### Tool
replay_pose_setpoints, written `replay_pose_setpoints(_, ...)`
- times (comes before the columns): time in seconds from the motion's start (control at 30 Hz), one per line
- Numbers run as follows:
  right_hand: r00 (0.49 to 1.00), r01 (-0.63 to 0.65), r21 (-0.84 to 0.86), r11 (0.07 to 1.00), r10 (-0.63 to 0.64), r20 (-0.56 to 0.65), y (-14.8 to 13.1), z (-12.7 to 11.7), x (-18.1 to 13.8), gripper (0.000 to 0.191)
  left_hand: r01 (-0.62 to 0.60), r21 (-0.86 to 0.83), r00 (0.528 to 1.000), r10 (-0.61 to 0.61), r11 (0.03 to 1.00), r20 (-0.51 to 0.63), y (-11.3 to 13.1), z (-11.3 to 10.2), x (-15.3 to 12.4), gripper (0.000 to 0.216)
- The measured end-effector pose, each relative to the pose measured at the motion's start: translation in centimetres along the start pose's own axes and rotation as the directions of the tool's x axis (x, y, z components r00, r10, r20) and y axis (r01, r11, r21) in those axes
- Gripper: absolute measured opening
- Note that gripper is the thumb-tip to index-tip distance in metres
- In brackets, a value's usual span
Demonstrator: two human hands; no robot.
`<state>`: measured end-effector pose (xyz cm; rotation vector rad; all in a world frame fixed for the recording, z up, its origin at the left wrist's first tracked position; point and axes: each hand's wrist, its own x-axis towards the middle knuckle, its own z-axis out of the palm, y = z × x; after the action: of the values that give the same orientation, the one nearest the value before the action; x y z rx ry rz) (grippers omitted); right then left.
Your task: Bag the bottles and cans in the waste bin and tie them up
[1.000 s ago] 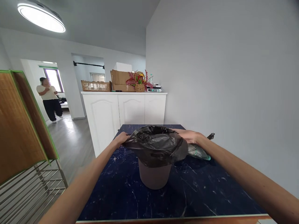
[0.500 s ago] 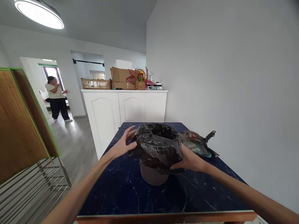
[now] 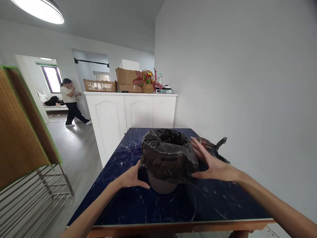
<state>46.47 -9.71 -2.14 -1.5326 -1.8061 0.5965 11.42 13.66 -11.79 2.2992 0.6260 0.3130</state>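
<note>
A grey trash bin (image 3: 161, 185) stands upright on a dark blue marbled table (image 3: 123, 201). The black trash bag (image 3: 168, 162) lining it has its mouth open at the top and its edge hanging down over the outside. At the bin's lower left is my left hand (image 3: 133, 177), thumb apart, fingers partly hidden behind the bag; whether it touches the bin I cannot tell. My right hand (image 3: 211, 163) is open by the bag's right side, fingers spread. Behind it lies a tied, filled dark plastic bag (image 3: 220, 148), partly covered by the hand.
Beyond the table stands a white cabinet (image 3: 106, 114) bearing cardboard boxes (image 3: 100, 86) and a flower basket (image 3: 148, 88). A metal rack (image 3: 47, 188) with a bamboo mat (image 3: 22, 122) is at the left. A person (image 3: 70, 102) walks near a doorway.
My left hand has moved from the bag's upper left down beside the bin. My right hand has come off the bag's lower right edge and opened. The person has moved right.
</note>
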Motion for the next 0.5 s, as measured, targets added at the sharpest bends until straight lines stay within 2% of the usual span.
replay_pose_setpoints(0.03, 0.996, 0.022, -0.025, 0.999, -0.025, -0.089, -1.1, -0.4, -0.2, 0.118, 0.008, 0.024, 1.000, -0.008, 1.000, -0.009, -0.7, 0.4, -0.3, 0.148)
replay_pose_setpoints(0.1, 0.959, 0.088, -0.152, 0.984, -0.125, -0.254, -3.2, -0.4, -0.2, 0.084, 0.034, 0.069, 0.997, -0.029, 0.997, -0.076, -2.0, 1.2, -1.0, 0.137)
replay_pose_setpoints(0.13, 0.940, 0.132, -0.236, 0.963, -0.197, -0.280, -4.0, -0.2, 0.0, 0.065, 0.049, 0.096, 0.992, -0.037, 0.994, -0.122, -2.5, 1.5, -1.4, 0.128)
replay_pose_setpoints(0.2, 0.913, 0.243, -0.385, 0.890, -0.344, -0.220, -5.2, 0.5, 1.0, 0.041, 0.069, 0.164, 0.980, -0.037, 0.984, -0.194, -3.1, 2.1, -2.0, 0.110)
replay_pose_setpoints(0.27, 0.885, 0.343, -0.466, 0.816, -0.447, -0.132, -5.7, 1.1, 2.2, 0.031, 0.076, 0.227, 0.975, -0.025, 0.971, -0.220, -3.3, 2.5, -2.5, 0.094)
replay_pose_setpoints(0.37, 0.851, 0.409, -0.505, 0.760, -0.518, -0.090, -6.0, 1.1, 3.4, 0.025, 0.094, 0.280, 0.971, -0.026, 0.955, -0.240, -3.3, 2.7, -3.0, 0.084)
replay_pose_setpoints(0.5, 0.841, 0.439, -0.546, 0.714, -0.541, -0.031, -6.6, -0.6, 1.4, 0.024, 0.085, 0.335, 0.963, 0.009, 0.938, -0.270, -3.6, 2.8, -2.9, 0.074)
